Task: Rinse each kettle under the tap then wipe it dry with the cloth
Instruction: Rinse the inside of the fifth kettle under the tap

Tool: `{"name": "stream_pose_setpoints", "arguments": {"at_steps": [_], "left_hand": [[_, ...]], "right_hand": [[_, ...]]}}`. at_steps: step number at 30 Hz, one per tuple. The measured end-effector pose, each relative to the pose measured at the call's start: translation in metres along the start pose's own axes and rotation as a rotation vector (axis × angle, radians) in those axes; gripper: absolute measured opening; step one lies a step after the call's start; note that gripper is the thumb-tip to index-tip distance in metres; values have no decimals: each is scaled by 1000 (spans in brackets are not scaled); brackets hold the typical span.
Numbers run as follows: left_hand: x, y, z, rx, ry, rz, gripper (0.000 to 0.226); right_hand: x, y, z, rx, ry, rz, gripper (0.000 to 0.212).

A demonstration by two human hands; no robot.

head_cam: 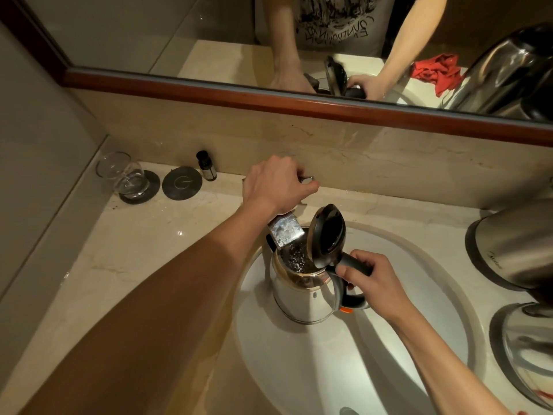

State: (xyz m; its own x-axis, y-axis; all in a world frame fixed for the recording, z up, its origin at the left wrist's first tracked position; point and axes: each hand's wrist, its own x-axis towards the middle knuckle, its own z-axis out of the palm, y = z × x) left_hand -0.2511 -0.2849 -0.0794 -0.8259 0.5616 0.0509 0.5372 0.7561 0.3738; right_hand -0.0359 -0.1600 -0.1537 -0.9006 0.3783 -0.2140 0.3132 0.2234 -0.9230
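Mirrored shirt (338, 22) print unreadable; kettle (514, 244) logo too blurred.

Silver steel kettle (299, 298) with black lid (327, 236), white basin (404, 265), veined beige counter (143, 235), red cloth (435, 71)
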Motion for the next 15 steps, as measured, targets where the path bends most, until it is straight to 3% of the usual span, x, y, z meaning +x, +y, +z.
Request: {"name": "stream_pose_setpoints", "arguments": {"at_steps": [15], "left_hand": [[0, 0, 0, 22, 6, -6, 43]], "right_hand": [[0, 0, -1, 8, -3, -1, 62]]}}
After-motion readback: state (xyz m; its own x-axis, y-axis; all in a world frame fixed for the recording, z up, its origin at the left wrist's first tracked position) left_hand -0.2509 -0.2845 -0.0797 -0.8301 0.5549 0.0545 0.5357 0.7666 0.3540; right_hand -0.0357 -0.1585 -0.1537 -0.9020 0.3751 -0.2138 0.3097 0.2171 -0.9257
